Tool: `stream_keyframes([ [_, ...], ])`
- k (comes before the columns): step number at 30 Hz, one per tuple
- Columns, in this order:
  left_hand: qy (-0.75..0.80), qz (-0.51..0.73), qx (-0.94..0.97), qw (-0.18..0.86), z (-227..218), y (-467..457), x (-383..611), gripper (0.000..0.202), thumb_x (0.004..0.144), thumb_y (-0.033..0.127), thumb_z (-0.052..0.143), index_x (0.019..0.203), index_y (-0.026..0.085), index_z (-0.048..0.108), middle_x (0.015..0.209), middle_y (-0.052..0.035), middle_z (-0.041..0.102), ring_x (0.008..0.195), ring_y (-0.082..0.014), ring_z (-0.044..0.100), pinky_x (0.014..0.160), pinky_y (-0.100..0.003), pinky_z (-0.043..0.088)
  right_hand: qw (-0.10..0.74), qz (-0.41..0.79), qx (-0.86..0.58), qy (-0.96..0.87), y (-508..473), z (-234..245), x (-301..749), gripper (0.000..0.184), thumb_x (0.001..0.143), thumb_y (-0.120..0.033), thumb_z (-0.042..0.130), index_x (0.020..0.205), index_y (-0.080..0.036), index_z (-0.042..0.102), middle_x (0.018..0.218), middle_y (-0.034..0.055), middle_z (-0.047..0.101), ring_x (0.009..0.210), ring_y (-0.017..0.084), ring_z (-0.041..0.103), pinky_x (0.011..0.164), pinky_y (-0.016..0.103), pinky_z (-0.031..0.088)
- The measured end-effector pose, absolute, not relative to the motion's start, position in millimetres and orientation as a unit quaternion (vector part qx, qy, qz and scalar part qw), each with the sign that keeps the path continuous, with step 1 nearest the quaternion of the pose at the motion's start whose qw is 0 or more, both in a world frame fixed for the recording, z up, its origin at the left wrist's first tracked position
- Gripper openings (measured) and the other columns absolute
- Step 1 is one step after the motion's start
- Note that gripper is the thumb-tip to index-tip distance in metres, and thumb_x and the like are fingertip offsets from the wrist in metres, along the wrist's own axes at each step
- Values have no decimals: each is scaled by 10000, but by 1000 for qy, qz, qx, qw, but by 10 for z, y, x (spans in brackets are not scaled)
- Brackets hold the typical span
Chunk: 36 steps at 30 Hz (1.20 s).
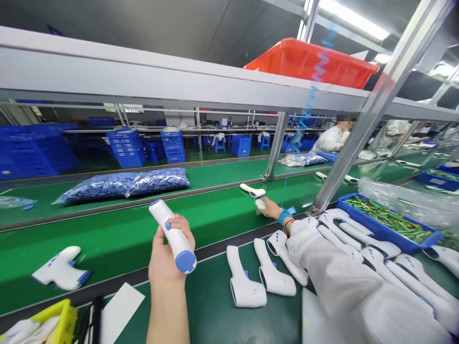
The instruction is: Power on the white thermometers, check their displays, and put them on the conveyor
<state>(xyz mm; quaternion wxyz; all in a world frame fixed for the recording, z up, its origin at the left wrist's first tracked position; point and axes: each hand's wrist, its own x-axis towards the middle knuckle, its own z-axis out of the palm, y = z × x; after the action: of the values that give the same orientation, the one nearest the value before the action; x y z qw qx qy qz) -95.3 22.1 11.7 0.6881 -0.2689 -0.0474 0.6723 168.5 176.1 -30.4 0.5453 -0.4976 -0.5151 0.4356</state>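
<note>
White device [175, 240] within left fingers [183, 226]

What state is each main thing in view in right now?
Held device: tilted
Left grip: closed around it
Far-left device: lying on its side
Yellow basket: holding white items
Bag of blue pieces: bulging, lying down
Blue tray: filled with green pieces
Red bin: contents hidden
Ceiling light: lit
Green belt: motion unclear
Blue wristband: worn

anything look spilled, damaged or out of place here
No clear spill or damage stands out. The white device in the left hand looks intact; only the crumpled clear plastic by the blue tray seems untidy, bunched loosely.
</note>
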Motion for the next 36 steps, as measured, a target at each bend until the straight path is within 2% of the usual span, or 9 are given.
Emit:
stream_keyframes([
  [4,-14,697,-227,680,122,219,-942,215,954,239,355,1032,100,498,689,-17,577,523,-78,611,519,-134,547,561,530,-463,-436,1825,-105,1661,169,907,-307,581,896,-141,610,826,27,640,745,151,621,736,336,551],
  [8,132,780,-116,601,71,283,-839,272,973,168,271,1133,77,472,714,-17,566,535,-61,595,543,-124,533,602,606,-351,-384,1567,173,1548,262,874,-417,469,785,-189,562,645,5,556,669,165,587,735,358,560],
  [13,256,867,3,428,-86,390,-618,282,918,224,463,1192,279,507,888,14,650,610,-94,634,562,-183,539,634,691,-233,-257,1211,123,1450,157,768,-324,577,814,-174,573,697,29,596,592,139,553,600,284,534],
  [19,351,839,75,409,-265,482,-437,354,887,237,493,1240,263,481,883,-7,648,643,-107,636,625,-214,529,617,699,-277,-231,1169,-92,1335,116,792,-269,621,853,-174,595,677,14,606,595,139,562,575,260,524],
  [24,415,784,144,439,-316,502,-390,412,894,271,520,1302,248,469,1015,-54,643,686,-125,648,668,-253,538,612,718,-264,-200,1184,-74,1260,140,835,-231,563,954,-189,623,721,-6,615,643,131,573,595,243,513],
  [27,477,733,215,434,-319,479,-396,643,759,184,714,1351,281,482,1081,-61,633,710,-144,645,633,-239,516,618,712,-250,-222,1191,-80,1273,249,785,-173,633,1027,-231,637,810,-41,620,682,103,567,636,226,501],
  [30,574,678,333,316,-380,473,-444,701,642,168,816,1285,316,578,1064,-39,614,781,-154,618,632,-201,477,600,700,-253,-294,1179,-103,1308,329,750,-200,705,1065,-260,635,876,-43,621,707,102,559,634,227,477],
  [33,647,605,394,243,-566,543,-566,536,633,296,838,1141,252,672,955,-52,635,748,-179,609,640,-235,488,590,673,-265,-358,1158,-125,1322,369,732,-244,752,1078,-255,625,865,-36,616,740,109,558,639,217,453],
  [36,665,592,352,290,-804,666,-715,579,659,355,822,1159,137,626,910,-108,658,681,-203,636,628,-297,520,588,646,-269,-404,1146,-140,1302,372,715,-278,786,1043,-229,618,824,-31,608,736,111,551,653,217,447],
])
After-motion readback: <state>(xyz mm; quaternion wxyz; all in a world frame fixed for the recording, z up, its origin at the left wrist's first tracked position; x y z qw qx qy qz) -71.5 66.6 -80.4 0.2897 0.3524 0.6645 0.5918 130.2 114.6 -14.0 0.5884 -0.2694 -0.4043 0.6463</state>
